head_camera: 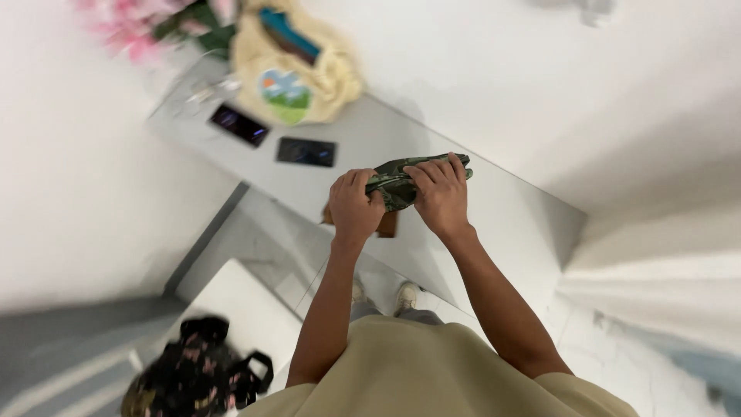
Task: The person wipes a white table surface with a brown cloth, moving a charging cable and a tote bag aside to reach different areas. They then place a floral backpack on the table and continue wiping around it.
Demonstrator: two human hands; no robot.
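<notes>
Both hands hold a small folded piece of green camouflage cloth (401, 184) above a grey shelf (502, 224). My left hand (355, 207) is closed on the cloth's near left end. My right hand (441, 194) lies over its right part, fingers curled across the top. A brown flat object (388, 225) lies on the shelf just under my left hand, mostly hidden.
Two dark phones (240, 124) (306, 151) lie on the shelf's far left part. A cream fluffy bag (297, 66) and pink flowers (131, 31) stand beyond them. A black floral bag (197, 374) sits low at the left. White walls enclose the shelf.
</notes>
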